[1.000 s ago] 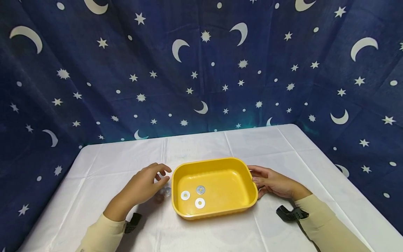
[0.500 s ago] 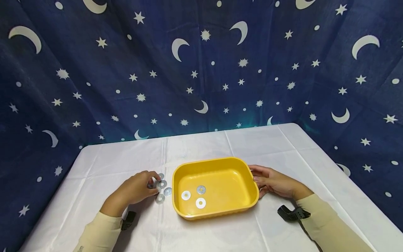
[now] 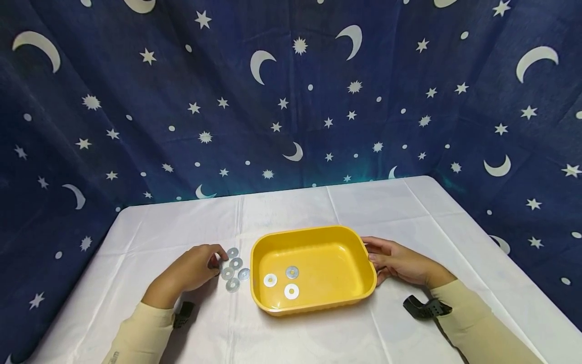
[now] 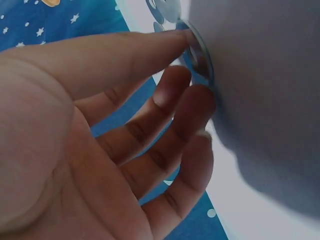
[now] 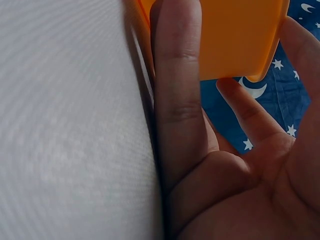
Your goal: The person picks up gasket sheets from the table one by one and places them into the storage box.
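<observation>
Between thumb and fingertips my left hand [image 3: 193,268] pinches a metal washer [image 4: 199,52], tilted on its edge against the white cloth in the left wrist view. That washer is hidden behind the hand in the head view. Several flat washers [image 3: 233,285] lie just right of the left hand, beside a yellow tray [image 3: 336,298]. Three more washers [image 3: 291,291] lie inside the tray, toward its left end. My right hand [image 3: 402,263] rests against the tray's right end with its fingers mostly straight and spread. Its thumb touches the rim, and other fingers touch the outer wall.
A white cloth [image 3: 291,333] covers the table, with a few creases. Behind it and along the sides hangs a dark blue curtain [image 3: 227,167] with moons and stars. A black strap [image 3: 425,307] with a mount sits at the right wrist.
My left hand has moved left and down from the tray's left rim to the loose washers and taken hold of one. The right hand and tray keep their places; the view shifted slightly.
</observation>
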Available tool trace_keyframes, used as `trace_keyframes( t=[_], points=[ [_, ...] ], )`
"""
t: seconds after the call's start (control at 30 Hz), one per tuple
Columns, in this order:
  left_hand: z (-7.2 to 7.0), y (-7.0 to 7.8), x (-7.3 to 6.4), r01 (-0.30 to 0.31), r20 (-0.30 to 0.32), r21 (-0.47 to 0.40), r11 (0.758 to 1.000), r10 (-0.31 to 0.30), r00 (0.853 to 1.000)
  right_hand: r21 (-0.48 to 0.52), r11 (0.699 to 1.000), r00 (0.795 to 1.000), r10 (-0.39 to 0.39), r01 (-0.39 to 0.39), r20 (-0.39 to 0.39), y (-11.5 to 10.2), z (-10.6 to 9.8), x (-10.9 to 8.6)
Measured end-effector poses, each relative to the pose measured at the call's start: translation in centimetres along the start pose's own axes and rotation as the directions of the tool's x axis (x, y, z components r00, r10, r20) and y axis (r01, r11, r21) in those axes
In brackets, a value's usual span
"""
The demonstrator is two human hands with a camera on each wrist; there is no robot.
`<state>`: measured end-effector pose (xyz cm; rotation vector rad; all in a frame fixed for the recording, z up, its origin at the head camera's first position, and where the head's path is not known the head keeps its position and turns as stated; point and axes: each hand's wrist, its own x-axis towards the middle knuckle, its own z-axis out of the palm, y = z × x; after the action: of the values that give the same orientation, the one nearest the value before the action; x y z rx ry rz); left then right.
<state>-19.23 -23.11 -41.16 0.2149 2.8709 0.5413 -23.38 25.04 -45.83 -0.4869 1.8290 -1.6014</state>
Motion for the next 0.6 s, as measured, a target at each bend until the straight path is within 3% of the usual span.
trace_keyframes(
  t=[0.4,0.6],
  points=[
    [-0.44,-0.71,-0.03,0.042,-0.014,0.041,0.998,-0.041,0.999,0.001,1.0,1.0,-0.014,0.014,0.009,0.17,-0.19,0.01],
    [-0.52,-0.74,-0.21,0.045,0.006,0.018,0.999,-0.045,0.999,0.003,1.0,1.0,-0.016,0.016,0.009,0.1,-0.16,-0.05]
  ],
)
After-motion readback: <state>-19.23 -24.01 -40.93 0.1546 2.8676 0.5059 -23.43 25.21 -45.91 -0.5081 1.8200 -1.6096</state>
